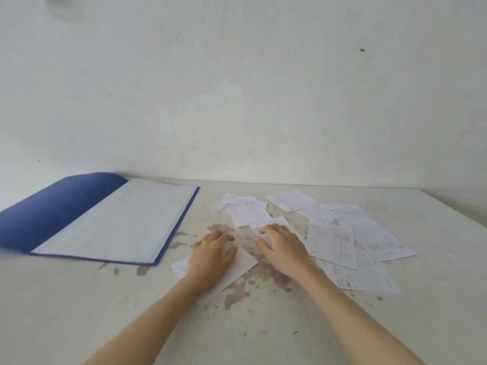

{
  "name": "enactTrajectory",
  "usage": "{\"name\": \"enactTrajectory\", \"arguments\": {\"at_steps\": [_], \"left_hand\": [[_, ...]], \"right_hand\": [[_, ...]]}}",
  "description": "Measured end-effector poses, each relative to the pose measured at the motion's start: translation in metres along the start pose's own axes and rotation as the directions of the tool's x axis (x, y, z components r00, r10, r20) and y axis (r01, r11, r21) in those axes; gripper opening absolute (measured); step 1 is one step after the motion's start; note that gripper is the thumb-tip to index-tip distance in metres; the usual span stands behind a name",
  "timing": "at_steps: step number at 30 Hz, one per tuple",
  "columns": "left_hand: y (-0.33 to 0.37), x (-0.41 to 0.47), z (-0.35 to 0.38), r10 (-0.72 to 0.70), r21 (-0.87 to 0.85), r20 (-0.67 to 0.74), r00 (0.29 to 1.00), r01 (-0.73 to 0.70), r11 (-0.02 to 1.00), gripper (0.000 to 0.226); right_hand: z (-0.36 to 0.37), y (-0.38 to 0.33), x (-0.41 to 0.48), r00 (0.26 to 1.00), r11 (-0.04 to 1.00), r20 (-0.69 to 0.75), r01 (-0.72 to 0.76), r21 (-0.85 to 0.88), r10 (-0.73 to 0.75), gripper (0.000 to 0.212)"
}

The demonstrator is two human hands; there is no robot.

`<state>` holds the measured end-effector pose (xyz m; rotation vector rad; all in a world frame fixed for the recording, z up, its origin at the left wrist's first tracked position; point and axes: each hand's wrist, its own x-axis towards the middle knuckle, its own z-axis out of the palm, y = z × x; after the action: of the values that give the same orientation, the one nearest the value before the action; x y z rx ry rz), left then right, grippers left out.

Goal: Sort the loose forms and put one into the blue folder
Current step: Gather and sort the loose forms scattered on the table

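Observation:
The blue folder (pixel 50 214) lies open on the left of the table, with a pale sheet or clear sleeve (pixel 121 219) on its right half. Loose white printed forms lie scattered in the middle and to the right: a small pile (pixel 245 209) behind my hands and a larger spread (pixel 353 238) at the right. My left hand (pixel 210 256) rests palm down on one form (pixel 242 264) near the table's middle. My right hand (pixel 282 248) lies with fingers spread on another small form (pixel 276 222). Neither hand lifts a paper.
The table top (pixel 237 325) is off-white with brown stains around and in front of my hands. A plain pale wall (pixel 237 101) stands right behind the table's far edge. The table's right edge runs diagonally at the far right.

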<state>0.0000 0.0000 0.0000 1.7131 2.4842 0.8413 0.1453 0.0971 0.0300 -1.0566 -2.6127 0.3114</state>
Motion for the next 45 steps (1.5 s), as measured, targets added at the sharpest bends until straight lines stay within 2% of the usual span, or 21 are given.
{"name": "enactTrajectory", "arguments": {"at_steps": [7,10,17,20,23,27,29,31,33,35,37,39,43,45], "left_hand": [[-0.009,0.008,0.011,-0.09,0.124,0.084,0.992,0.079,0.989,0.058],[-0.011,0.01,0.01,-0.111,0.106,0.099,0.989,0.101,0.989,0.067],[-0.011,0.014,0.005,-0.097,0.064,0.019,0.995,0.096,0.993,0.065],[-0.012,0.029,-0.001,-0.061,0.067,0.093,0.994,0.055,0.996,0.062],[-0.014,0.047,-0.014,-0.091,-0.095,0.198,0.976,0.111,0.989,0.048],[-0.024,0.05,-0.024,-0.145,-0.407,0.269,0.952,0.248,0.879,0.01],[-0.03,0.041,-0.02,-0.214,-0.572,0.128,0.968,0.249,0.781,0.007],[-0.033,0.035,-0.017,-0.353,-0.728,-0.051,0.934,0.207,0.654,0.007],[-0.031,0.032,-0.018,-0.439,-0.832,-0.085,0.894,0.178,0.525,0.006],[-0.027,0.032,-0.02,-0.46,-0.888,-0.063,0.886,0.161,0.431,0.006],[-0.025,0.032,-0.022,-0.466,-0.905,-0.054,0.883,0.153,0.396,0.01],[-0.025,0.03,-0.023,-0.448,-0.889,-0.032,0.894,0.18,0.422,0.019],[-0.025,0.024,-0.024,-0.34,-0.847,0.161,0.926,0.307,0.435,0.024],[-0.024,0.023,-0.022,-0.331,-0.847,0.182,0.926,0.319,0.425,0.022]], "right_hand": [[0.032,-0.007,0.02,0.996,0.999,0.084,0.019,0.044,-0.023,0.044],[0.035,-0.004,0.023,0.994,0.999,0.103,0.026,0.043,-0.03,0.048],[0.041,0.001,0.025,0.995,0.996,0.094,0.025,0.089,-0.033,0.05],[0.041,0.001,0.024,0.995,0.995,0.098,0.019,0.103,-0.029,0.05],[0.04,0.001,0.024,0.994,0.995,0.106,0.021,0.102,-0.032,0.05],[0.038,0.001,0.022,0.997,0.989,0.068,0.013,0.144,-0.023,0.047],[0.036,0.001,0.02,1.0,0.971,-0.014,0.021,0.24,-0.018,0.043],[0.033,0.0,0.017,0.995,0.93,-0.095,0.046,0.365,-0.011,0.038],[0.029,-0.002,0.016,0.992,0.886,-0.122,0.042,0.463,0.017,0.037],[0.026,-0.005,0.018,0.99,0.803,-0.103,-0.017,0.596,0.098,0.034],[0.023,-0.011,0.022,0.984,0.668,-0.077,-0.051,0.742,0.161,0.028],[0.021,-0.015,0.027,0.975,0.569,-0.078,-0.058,0.82,0.21,0.024],[0.024,-0.015,0.04,0.959,0.536,-0.106,-0.053,0.843,0.262,0.024],[0.024,-0.011,0.045,0.958,0.547,-0.106,-0.061,0.835,0.268,0.026]]}}
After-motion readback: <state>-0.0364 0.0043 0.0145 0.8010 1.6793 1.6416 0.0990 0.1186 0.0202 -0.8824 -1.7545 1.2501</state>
